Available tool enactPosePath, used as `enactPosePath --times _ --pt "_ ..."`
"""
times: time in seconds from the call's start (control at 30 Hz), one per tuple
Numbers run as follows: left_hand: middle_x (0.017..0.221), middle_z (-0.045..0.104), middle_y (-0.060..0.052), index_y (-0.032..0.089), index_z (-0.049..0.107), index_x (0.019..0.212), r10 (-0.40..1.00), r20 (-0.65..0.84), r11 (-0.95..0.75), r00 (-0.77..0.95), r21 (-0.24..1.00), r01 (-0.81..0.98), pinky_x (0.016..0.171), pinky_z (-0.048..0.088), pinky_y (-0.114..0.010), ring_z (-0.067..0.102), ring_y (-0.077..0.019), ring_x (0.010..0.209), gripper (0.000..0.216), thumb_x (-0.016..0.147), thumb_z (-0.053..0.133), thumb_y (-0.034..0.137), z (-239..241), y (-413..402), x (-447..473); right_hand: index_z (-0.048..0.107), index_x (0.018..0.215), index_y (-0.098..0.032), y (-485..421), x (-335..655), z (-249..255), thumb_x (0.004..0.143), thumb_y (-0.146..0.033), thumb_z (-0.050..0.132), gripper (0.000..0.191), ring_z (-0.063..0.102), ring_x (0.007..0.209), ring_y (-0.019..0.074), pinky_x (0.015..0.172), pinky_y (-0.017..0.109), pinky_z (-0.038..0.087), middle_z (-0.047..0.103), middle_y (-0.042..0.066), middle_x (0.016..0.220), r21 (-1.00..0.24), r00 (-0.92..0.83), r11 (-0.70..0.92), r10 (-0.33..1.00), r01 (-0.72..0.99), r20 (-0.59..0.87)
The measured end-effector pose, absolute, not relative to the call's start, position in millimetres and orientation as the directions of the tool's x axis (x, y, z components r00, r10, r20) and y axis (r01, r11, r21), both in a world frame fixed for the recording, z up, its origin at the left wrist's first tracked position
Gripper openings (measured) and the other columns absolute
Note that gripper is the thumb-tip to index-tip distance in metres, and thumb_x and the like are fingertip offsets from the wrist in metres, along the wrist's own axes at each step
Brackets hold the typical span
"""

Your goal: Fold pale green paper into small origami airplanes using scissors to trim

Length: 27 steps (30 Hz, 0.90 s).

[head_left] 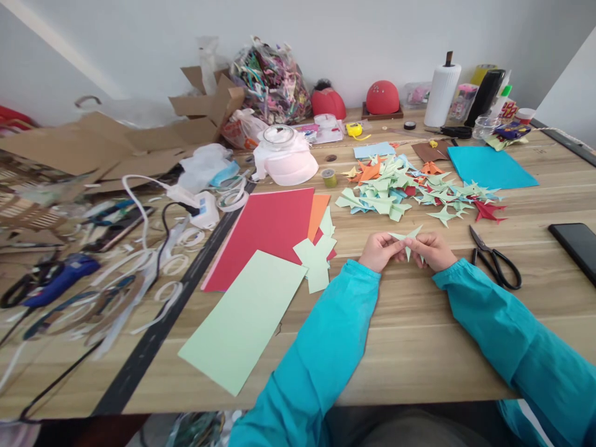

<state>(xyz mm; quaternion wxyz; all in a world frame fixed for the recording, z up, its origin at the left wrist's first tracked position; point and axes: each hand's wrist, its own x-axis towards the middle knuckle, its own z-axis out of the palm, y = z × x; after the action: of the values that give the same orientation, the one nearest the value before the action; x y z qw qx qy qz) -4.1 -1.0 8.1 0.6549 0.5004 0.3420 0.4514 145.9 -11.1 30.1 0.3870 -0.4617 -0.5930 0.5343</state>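
Note:
A pale green folded paper star [410, 239] with pointed arms is pinched between both hands above the wooden table. My left hand [380, 250] grips it from the left, thumb and fingers closed. From the other side, my right hand [431, 249] presses on it with its fingers bent under. Just beyond lies a pile of folded paper shapes [386, 186] in green, orange, blue and red. Cut pale green paper pieces [317, 261] rest left of my left hand, partly over a red sheet [274, 230]. Black-handled scissors [494, 261] lie to the right of my right hand.
A long pale green sheet [244, 316] lies at the front left. A blue sheet [493, 167] is at the back right, and a black phone [575, 251] at the right edge. Cords, a power strip [205, 211] and cardboard boxes [139, 143] crowd the left side.

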Motion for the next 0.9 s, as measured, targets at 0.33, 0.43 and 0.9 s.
enactPosePath --times 0.33,0.43,0.9 --pt "0.05 0.06 0.0 0.01 0.062 0.065 0.939 -0.019 0.113 0.344 0.96 -0.255 0.045 0.04 -0.021 0.053 -0.0084 0.044 0.039 0.058 0.075 0.047 8.4 -1.1 -3.1 0.048 0.039 -0.017 -8.7 146.8 25.4 0.062 -0.062 0.065 0.053 0.033 0.027 0.0059 0.031 0.021 0.022 0.038 -0.004 0.028 -0.99 -0.224 -0.017 0.973 0.14 -0.048" --pt "0.051 0.061 0.0 0.01 0.062 0.064 0.937 -0.025 0.128 0.347 0.952 -0.277 0.044 0.04 -0.021 0.054 -0.0087 0.044 0.039 0.057 0.076 0.045 6.5 0.2 -3.3 0.051 0.041 -0.017 -7.7 148.1 21.1 0.071 -0.067 0.052 0.059 0.034 0.027 0.0067 0.031 0.022 0.023 0.042 -0.002 0.029 -0.995 -0.237 -0.051 0.969 0.088 -0.07" --pt "0.049 0.058 0.0 0.011 0.061 0.062 0.924 -0.005 0.103 0.381 0.966 -0.238 0.044 0.04 -0.021 0.052 -0.0081 0.043 0.041 0.058 0.075 0.048 7.3 -0.6 -4.9 0.049 0.04 -0.017 -9.0 147.4 28.7 0.058 -0.06 0.069 0.051 0.036 0.029 0.0058 0.031 0.02 0.025 0.042 -0.003 0.032 -0.99 -0.284 -0.02 0.957 0.141 -0.06"
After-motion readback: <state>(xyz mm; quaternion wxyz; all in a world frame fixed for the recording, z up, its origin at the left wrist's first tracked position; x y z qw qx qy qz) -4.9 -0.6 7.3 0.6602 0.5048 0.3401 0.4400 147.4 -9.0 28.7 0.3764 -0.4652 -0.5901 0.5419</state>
